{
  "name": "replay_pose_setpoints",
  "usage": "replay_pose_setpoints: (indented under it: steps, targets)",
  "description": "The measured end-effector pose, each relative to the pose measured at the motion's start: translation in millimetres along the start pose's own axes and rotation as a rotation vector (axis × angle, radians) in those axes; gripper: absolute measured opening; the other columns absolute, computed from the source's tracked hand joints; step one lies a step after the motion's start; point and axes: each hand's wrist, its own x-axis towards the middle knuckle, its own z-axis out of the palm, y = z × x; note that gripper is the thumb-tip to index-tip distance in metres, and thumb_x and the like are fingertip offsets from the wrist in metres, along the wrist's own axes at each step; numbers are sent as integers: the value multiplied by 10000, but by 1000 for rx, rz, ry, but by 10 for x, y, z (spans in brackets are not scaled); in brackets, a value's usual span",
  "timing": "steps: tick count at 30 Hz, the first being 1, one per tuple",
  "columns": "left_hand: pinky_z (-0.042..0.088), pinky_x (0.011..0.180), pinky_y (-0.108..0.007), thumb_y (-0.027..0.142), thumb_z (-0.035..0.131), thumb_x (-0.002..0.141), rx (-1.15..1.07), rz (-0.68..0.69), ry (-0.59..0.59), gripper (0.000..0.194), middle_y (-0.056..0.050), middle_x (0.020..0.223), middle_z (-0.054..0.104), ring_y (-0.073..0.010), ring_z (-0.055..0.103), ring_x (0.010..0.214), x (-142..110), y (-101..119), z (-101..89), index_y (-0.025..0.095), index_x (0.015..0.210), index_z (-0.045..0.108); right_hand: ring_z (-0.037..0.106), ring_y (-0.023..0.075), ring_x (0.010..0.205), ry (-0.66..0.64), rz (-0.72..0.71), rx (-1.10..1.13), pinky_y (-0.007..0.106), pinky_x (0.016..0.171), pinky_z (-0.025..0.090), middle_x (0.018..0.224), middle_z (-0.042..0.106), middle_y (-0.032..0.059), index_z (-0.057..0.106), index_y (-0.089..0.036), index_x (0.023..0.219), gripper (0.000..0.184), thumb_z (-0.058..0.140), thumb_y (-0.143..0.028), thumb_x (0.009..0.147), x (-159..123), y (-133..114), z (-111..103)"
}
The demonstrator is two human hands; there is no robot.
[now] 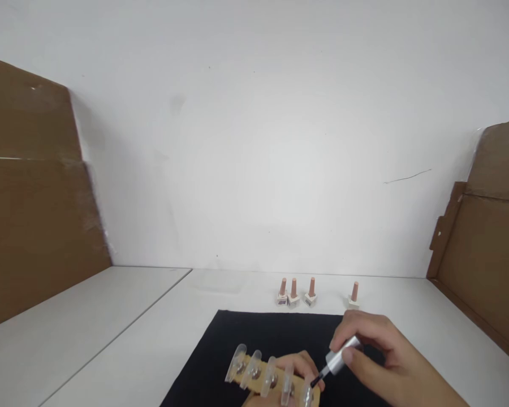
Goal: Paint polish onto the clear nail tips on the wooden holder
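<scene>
My left hand (pixel 299 362) grips a wooden nail-tip holder (pixel 261 373), its fingers wrapped around behind and below the strip. Several clear false nails (pixel 270 375) stand along the holder in a row, on round metal-looking mounts. My right hand (pixel 379 350) pinches the silver cap of a nail polish brush (pixel 337 358) between thumb and fingers. The brush points down to the left, and its dark bristles meet the false nail at the right end (pixel 307 394). The lower part of my left hand is cut off by the bottom edge of the view.
Beneath my hands lies a black mat (pixel 233 330) on a white table (pixel 123 339). Behind it stand nail polish bottles with pinkish caps: a group (pixel 294 294) of three and one bottle (pixel 354 295) farther right. Cardboard panels (pixel 34 198) flank both sides, with a white wall (pixel 254 141) behind.
</scene>
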Motion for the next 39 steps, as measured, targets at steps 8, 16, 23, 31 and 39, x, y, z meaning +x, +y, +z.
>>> replay_pose_setpoints:
  steps: [8, 16, 23, 31, 39]
  targets:
    - [384, 510, -214, 469, 803, 517, -31, -41, 36, 320, -14, 648, 571, -98, 499, 552, 14, -8, 24, 199, 683, 752, 570, 165, 633, -3, -17, -61, 243, 559, 452, 750, 663, 21, 699, -246, 755, 223, 483, -191, 754, 22, 14, 28]
    - [318, 404, -146, 319, 796, 539, -167, -173, 220, 247, -18, 799, 619, -57, 570, 480, -40, 232, 80, 157, 713, 730, 544, 152, 630, -113, 90, -181, 224, 562, 428, 695, 618, 10, 661, -195, 781, 181, 481, -197, 803, 111, 179, -84]
    - [386, 503, -166, 247, 722, 636, -148, -139, 289, 148, -20, 769, 606, -69, 537, 551, 5, 173, -102, 160, 754, 741, 471, 90, 512, -273, 77, -173, 174, 480, 332, 572, 544, -39, 743, -146, 770, 267, 503, -57, 692, 311, 610, 203]
    - [381, 497, -160, 247, 730, 634, -167, -148, 260, 148, -14, 733, 612, -70, 537, 548, -2, 162, -127, 167, 757, 746, 416, 66, 465, -320, 69, -118, 146, 432, 293, 511, 473, -66, 753, -113, 764, 299, 502, -15, 636, 384, 722, 361]
    - [363, 475, -151, 287, 767, 559, -157, -152, 354, 193, -3, 692, 609, -58, 535, 512, 8, 167, -42, 156, 699, 739, 433, 69, 475, -352, 62, -102, 144, 428, 295, 530, 522, -50, 761, -102, 758, 318, 497, -2, 611, 375, 769, 454]
